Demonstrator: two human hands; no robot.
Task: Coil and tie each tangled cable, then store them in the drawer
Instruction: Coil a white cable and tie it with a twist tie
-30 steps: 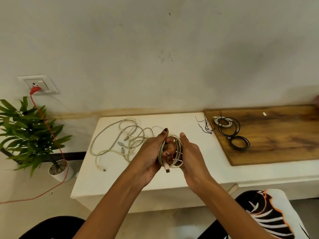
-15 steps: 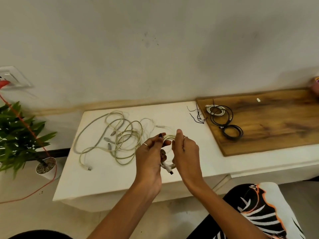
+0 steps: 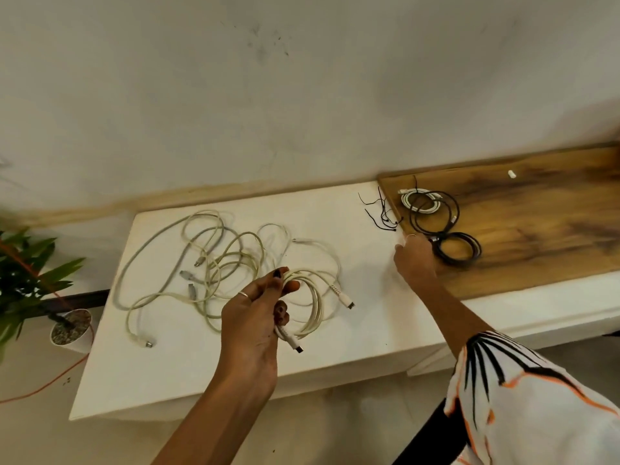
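L hand (image 3: 250, 317) grips white coil (image 3: 310, 305) above table (image 3: 174, 374) | R hand (image 3: 414, 260), fingers blurred, grip unclear, nearer black ties (image 3: 380, 213) | ties lie up-right of coil.

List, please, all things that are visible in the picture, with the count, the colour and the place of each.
coiled cable: one, cream, in the left hand
tangled cables: several, grey-cream, on the white table, left
white table: one
ties: few, black, table's back right
wooden board: one, brown, right
coiled cables: three, one white, two black, on the board
potted plant: one, green, far left
left hand: holds the coil
right hand: reaches toward the ties
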